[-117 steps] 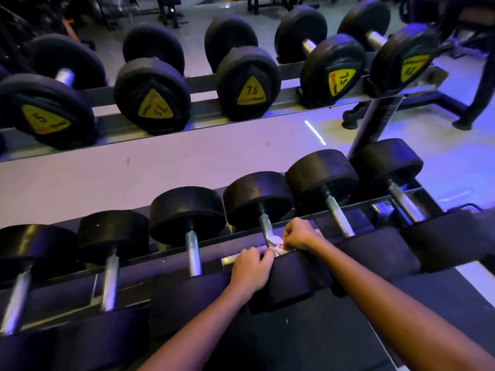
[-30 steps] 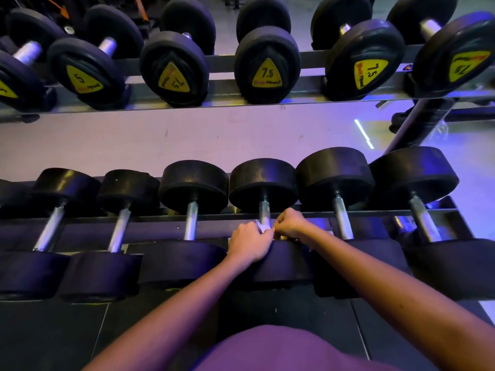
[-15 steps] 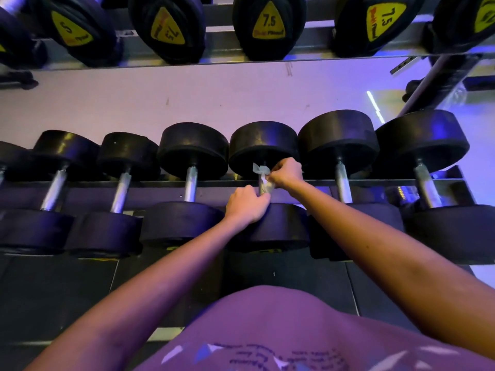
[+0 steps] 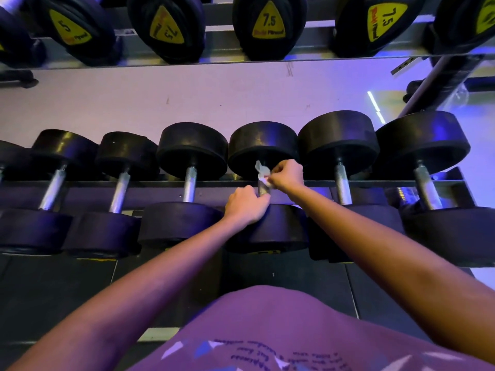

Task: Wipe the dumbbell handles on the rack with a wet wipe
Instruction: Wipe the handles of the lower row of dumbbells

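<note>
Several black dumbbells with steel handles lie side by side on the lower rack (image 4: 316,183). My right hand (image 4: 285,174) pinches a white wet wipe (image 4: 262,171) against the far end of the middle dumbbell's handle (image 4: 263,190), close to its far head (image 4: 263,145). My left hand (image 4: 246,203) grips the same handle at its near end, by the near head (image 4: 278,228). Much of that handle is hidden under both hands.
Neighbouring handles stand bare to the left (image 4: 190,187) and right (image 4: 342,187). An upper rack (image 4: 308,53) carries dumbbells with yellow 7.5 labels (image 4: 269,21). A pale wall panel (image 4: 214,103) lies between the racks. My purple shirt (image 4: 267,330) fills the bottom.
My right hand has slid the wipe along the handle from its near end to its far end. My left hand stays at the near end. The camera has tilted further down.
</note>
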